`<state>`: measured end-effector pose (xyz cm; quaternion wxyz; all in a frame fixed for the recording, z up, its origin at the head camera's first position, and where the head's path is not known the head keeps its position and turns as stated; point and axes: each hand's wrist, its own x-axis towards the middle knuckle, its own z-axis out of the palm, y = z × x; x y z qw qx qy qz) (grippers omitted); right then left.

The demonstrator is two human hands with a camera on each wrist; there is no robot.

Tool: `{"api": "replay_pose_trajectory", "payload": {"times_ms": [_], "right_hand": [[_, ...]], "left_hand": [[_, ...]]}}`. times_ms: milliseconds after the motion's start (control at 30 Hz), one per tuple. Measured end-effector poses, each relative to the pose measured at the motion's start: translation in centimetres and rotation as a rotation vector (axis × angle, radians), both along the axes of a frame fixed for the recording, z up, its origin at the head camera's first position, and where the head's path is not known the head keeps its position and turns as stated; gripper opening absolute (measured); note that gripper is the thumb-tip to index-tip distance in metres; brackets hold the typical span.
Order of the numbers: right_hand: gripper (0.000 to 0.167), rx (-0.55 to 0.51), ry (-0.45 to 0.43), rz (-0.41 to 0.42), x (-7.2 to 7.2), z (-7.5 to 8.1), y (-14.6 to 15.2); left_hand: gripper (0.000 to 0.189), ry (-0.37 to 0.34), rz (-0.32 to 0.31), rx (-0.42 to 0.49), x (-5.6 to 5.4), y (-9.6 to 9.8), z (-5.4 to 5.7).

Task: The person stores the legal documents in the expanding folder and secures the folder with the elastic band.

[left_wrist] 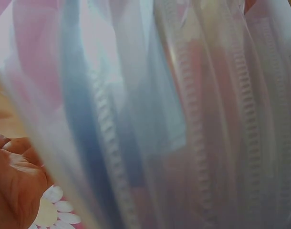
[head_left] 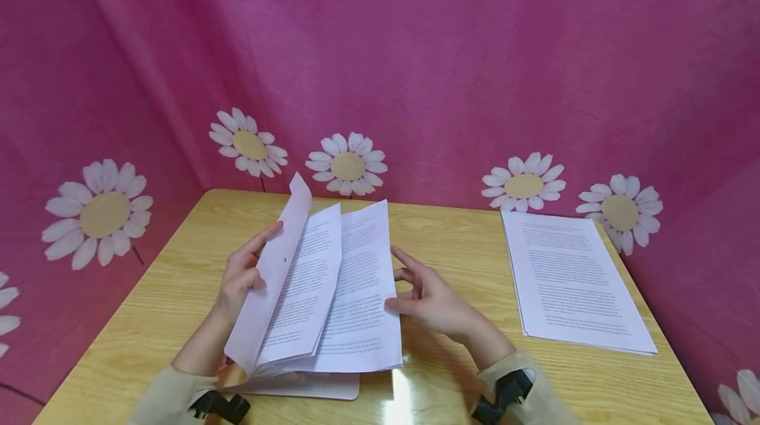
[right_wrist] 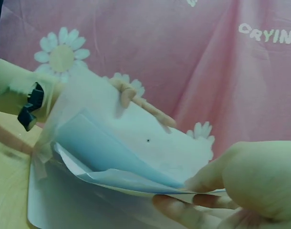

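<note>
A pocket folder (head_left: 270, 266) stands partly open at the left of the table, its pale cover tilted up. My left hand (head_left: 237, 276) holds this cover by its left side, thumb over the edge. Inside lie printed sheets (head_left: 361, 280), one leaf standing half turned. At their right edge my right hand (head_left: 433, 299) pinches them, thumb on top and fingers behind. In the left wrist view, clear plastic pockets (left_wrist: 164, 124) with ridged strips fill the picture, blurred. The right wrist view shows the right hand (right_wrist: 245, 186) at the edge of the pages.
A neat stack of printed paper (head_left: 576, 280) lies at the right side of the wooden table (head_left: 451, 233). A pink curtain (head_left: 415, 68) with daisies hangs right behind the table and along both sides.
</note>
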<state>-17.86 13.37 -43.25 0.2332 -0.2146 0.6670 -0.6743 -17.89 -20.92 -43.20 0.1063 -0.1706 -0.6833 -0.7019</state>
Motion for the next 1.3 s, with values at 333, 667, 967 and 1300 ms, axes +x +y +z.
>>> {"api": "replay_pose_trajectory", "payload": {"times_ms": [333, 667, 967, 1300], "right_hand": [[0.088, 0.021, -0.07, 0.017, -0.2, 0.3, 0.3], [0.086, 0.022, -0.092, 0.024, -0.4, 0.2, -1.1], [0.088, 0.026, -0.105, 0.021, -0.6, 0.2, -2.1], [0.088, 0.016, -0.1, 0.026, -0.8, 0.0, -3.0]], "left_hand": [[0.088, -0.023, 0.009, -0.006, 0.2, 0.0, 0.3], [0.087, -0.021, 0.006, 0.004, 0.2, 0.1, 0.2], [0.088, -0.019, 0.004, 0.001, 0.2, 0.1, 0.2], [0.089, -0.023, 0.009, -0.004, 0.2, 0.2, 0.2]]}}
